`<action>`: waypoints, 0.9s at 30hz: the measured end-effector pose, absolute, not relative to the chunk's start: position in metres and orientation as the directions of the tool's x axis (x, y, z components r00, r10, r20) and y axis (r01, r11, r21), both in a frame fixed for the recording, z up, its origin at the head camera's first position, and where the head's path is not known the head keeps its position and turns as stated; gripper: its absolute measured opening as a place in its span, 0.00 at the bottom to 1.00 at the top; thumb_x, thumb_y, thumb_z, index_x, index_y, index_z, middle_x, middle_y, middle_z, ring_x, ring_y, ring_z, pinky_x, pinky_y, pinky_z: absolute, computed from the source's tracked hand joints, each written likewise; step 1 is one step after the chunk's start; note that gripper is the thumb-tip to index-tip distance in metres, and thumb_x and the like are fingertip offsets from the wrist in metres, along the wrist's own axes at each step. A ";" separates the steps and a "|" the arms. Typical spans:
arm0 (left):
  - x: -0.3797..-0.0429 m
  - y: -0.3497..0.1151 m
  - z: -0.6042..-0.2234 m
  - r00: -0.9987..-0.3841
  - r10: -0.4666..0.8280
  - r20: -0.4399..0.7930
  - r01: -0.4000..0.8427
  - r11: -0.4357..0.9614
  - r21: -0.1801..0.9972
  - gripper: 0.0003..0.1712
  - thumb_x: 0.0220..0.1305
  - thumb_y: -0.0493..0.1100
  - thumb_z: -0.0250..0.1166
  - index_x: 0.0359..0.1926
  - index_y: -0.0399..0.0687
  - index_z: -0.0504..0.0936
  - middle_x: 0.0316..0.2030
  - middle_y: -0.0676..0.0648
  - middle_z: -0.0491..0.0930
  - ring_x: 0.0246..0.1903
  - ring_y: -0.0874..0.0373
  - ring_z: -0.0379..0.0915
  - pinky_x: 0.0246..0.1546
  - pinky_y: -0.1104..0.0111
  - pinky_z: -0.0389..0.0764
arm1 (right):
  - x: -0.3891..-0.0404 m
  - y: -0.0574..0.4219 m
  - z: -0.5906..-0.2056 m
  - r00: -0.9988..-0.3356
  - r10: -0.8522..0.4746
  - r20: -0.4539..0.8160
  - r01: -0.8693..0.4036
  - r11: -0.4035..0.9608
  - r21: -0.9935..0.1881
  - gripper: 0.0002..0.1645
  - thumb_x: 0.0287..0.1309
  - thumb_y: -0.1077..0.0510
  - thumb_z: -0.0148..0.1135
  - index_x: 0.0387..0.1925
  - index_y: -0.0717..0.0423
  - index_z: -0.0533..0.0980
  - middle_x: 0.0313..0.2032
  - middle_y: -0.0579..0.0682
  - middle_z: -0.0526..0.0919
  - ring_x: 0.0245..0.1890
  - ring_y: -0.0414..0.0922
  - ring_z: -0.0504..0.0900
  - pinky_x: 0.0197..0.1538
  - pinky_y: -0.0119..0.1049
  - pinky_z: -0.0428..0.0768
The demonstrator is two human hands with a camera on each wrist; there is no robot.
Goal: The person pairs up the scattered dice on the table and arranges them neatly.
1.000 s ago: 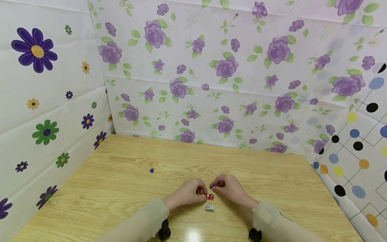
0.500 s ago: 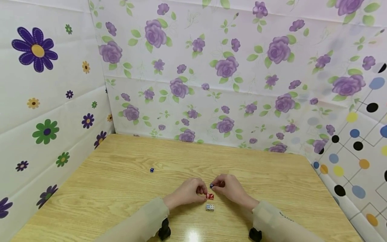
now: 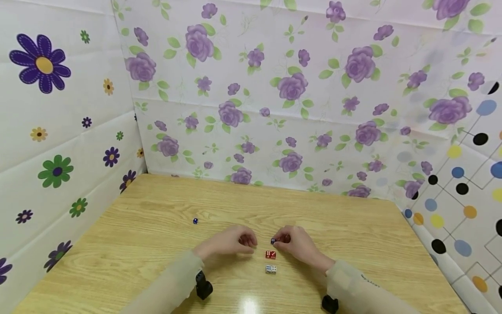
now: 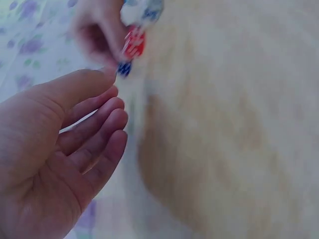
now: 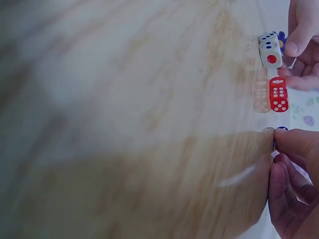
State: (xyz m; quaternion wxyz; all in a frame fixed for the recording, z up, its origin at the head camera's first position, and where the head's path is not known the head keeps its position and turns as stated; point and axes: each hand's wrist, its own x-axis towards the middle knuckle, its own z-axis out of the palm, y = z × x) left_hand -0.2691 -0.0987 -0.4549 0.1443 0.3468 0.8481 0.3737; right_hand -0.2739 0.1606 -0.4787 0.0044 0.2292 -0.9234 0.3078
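My right hand [image 3: 300, 247] pinches a dark blue die [image 3: 273, 240] between thumb and finger on the wooden table. In the right wrist view the fingertips hide most of that die. Just nearer than it lies a pair of red dice [image 3: 270, 254], side by side, touching. Nearer still sits a pair of white dice [image 3: 270, 269] with blue dots. My left hand [image 3: 229, 240] is left of the red dice, fingers loosely bent, holding nothing; the left wrist view shows its bare palm [image 4: 45, 199]. Another blue die [image 3: 195, 221] lies alone, farther left and back.
The wooden table [image 3: 164, 200] is bounded by a purple-rose sheet [image 3: 251, 131] at the back. A daisy-print sheet [image 3: 98, 144] stands on the left and a dotted sheet [image 3: 443, 209] on the right. Black wrist mounts [image 3: 204, 285] sit under both sleeves.
My left hand has let go of the red dice and drawn away to the left. My right hand still pinches the blue die in the same place.
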 end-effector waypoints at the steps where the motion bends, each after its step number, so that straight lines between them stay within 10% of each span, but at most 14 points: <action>1: -0.271 -0.105 -0.454 -0.723 0.691 0.019 0.481 0.484 0.731 0.09 0.63 0.40 0.68 0.43 0.42 0.83 0.37 0.50 0.84 0.34 0.67 0.76 0.40 0.75 0.79 | -0.274 0.161 -0.479 -0.895 -0.421 0.150 -0.426 0.705 -0.567 0.04 0.56 0.56 0.72 0.35 0.48 0.85 0.29 0.38 0.82 0.27 0.33 0.75 0.31 0.26 0.74; 27: -0.311 -0.246 -0.465 -0.908 0.384 0.170 0.386 0.602 0.699 0.16 0.63 0.41 0.68 0.50 0.40 0.81 0.38 0.45 0.79 0.37 0.57 0.72 0.36 0.70 0.75 | -0.274 0.161 -0.482 -0.893 -0.424 0.149 -0.429 0.707 -0.562 0.04 0.56 0.56 0.72 0.35 0.46 0.85 0.29 0.38 0.81 0.26 0.33 0.74 0.30 0.26 0.74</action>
